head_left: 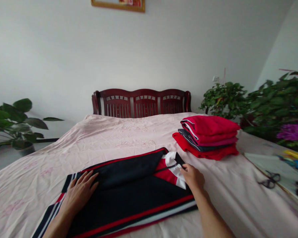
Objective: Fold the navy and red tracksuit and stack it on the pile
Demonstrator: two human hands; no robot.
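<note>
A dark navy jacket (129, 188) with red and white trim lies folded lengthwise on the bed. Its white-and-red collar end (172, 170) points right, and a striped edge (61, 198) sticks out on the left. My left hand (80, 191) rests flat on the jacket near that striped edge, fingers extended. At the other end, my right hand (192, 177) pinches the white collar between thumb and fingers. Just beyond the right hand sits a stack of folded clothes (211, 132), mostly red with a dark grey piece between.
A pale pink flowered sheet (109, 132) covers the bed, up to a dark red wooden headboard (145, 104). Scissors (270, 180) lie on a pale surface at the right edge. Potted plants stand on the left (22, 122) and right (275, 102).
</note>
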